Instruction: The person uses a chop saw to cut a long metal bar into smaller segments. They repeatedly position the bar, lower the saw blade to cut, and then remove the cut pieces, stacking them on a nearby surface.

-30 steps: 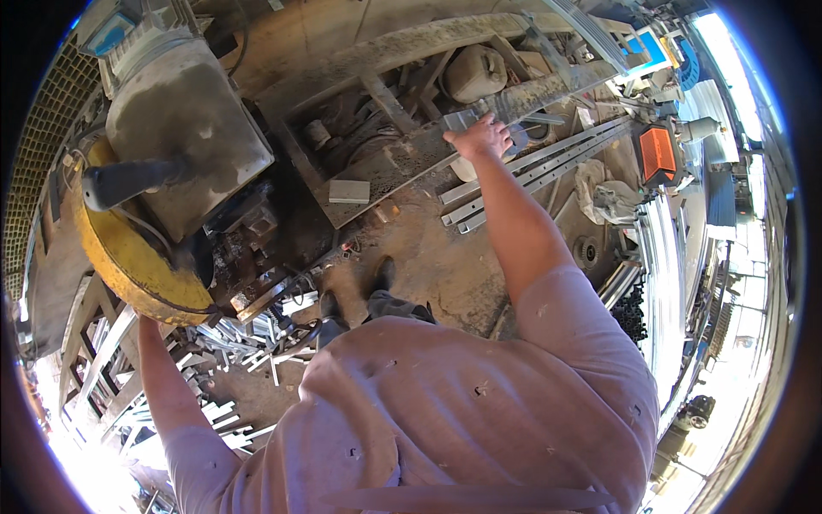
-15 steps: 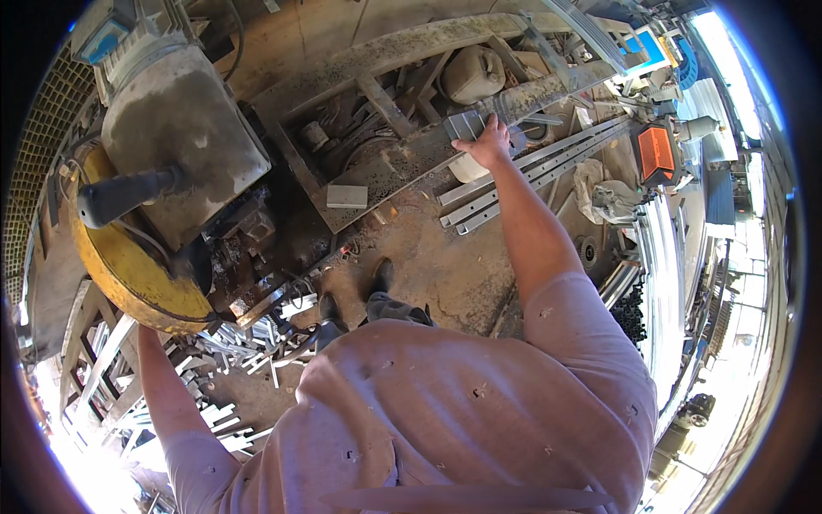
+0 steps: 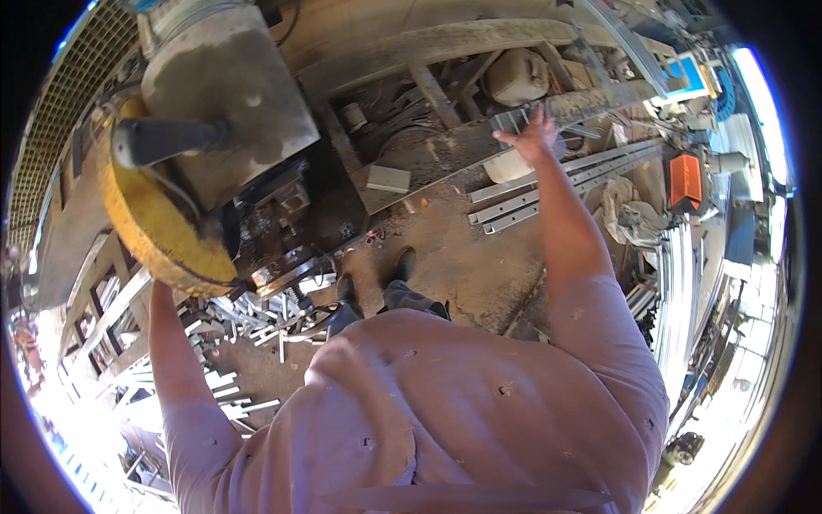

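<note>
Hands are set far apart, one on each side of the grey machine housing [image 3: 227, 94]. Right hand [image 3: 535, 137] is at the end of a fully straightened arm that reaches up and away from the body, past the housing to its right. Its fingers are spread and extended, and the fingertips are at the near end of a bundle of grey metal channel pieces [image 3: 518, 118]; whether they touch the metal cannot be told. Below that hand, long grey metal rails [image 3: 565, 176] lie side by side on the dirt floor [image 3: 467, 257], angled away from the housing.

Left hand is not visible: the left forearm [image 3: 167, 338] rises straight up from the shoulder and disappears behind the lower rim of the yellow wheel [image 3: 145, 231] mounted on the left of the housing, so its grip cannot be told. A dark handle [image 3: 167, 139] projects from the wheel's face. Short cut metal pieces [image 3: 248, 313] lie scattered on the floor just under the wheel, beside the person's dark shoes [image 3: 402, 264].
</note>
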The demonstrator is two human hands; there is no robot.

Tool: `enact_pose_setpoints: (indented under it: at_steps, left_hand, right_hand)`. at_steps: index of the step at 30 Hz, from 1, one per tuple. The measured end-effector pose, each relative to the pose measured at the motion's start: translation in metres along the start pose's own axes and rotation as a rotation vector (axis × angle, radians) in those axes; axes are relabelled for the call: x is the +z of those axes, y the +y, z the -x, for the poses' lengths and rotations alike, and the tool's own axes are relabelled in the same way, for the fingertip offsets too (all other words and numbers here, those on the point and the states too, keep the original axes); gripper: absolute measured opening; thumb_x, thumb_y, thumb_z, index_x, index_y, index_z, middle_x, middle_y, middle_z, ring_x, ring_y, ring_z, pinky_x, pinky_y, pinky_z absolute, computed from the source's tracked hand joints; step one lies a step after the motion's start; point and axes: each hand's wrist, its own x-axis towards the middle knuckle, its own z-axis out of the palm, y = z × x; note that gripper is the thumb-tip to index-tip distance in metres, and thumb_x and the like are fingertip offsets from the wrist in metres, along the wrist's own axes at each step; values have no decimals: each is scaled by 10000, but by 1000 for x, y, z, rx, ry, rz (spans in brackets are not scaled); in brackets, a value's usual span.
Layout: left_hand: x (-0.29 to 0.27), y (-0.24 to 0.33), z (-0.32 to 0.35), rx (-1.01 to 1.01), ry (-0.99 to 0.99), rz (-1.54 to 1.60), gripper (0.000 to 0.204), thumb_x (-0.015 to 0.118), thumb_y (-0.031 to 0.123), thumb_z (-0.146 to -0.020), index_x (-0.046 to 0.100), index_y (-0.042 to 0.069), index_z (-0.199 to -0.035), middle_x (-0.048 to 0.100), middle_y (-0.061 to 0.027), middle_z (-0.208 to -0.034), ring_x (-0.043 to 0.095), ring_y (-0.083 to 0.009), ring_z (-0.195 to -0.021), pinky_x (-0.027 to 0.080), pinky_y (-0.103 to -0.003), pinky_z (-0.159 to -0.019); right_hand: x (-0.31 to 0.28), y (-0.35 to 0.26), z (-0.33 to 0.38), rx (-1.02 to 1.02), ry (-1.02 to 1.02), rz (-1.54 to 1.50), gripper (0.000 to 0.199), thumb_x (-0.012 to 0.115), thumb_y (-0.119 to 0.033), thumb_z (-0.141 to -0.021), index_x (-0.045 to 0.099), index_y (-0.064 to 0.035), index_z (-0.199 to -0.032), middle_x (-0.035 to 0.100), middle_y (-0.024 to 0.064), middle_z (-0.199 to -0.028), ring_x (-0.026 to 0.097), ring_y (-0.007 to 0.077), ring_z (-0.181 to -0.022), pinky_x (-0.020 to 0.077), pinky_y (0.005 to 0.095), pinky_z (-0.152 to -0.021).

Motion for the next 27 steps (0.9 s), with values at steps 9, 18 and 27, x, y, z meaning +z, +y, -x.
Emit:
enact_pose_setpoints:
  at_steps: [9,18,27]
  left_hand:
    - [-13,13,29,-59,-6,55,1018,633,601,-844,125,210,-1635,-14,-139,-1699,-58,-378,-1553,13,-486,-1259]
    - [38,-16,6,29,181,168,1164,831,399,-728,104,231,-1621,84,-142,-1689,39,-401,-1552,79,-496,-1260]
    - [-30,24,47,-82,129,308,1247,898,328,-633,132,217,-1611,90,-134,-1691,30,-361,-1562,58,-488,-1266]
  right_hand:
    - [-4,-167,165,-332,-338,-871,533,784,-345,-882,635,-45,-1295,748,150,-978,719,186,-814,572,337,-776]
    - [46,-358,207,-803,-527,-1084,574,826,-252,-845,595,-9,-1311,709,92,-881,660,163,-755,510,299,-648]
    - [62,-402,197,-232,-1168,-1102,297,825,-89,-795,657,-80,-1039,646,53,-778,537,127,-582,308,245,-440]
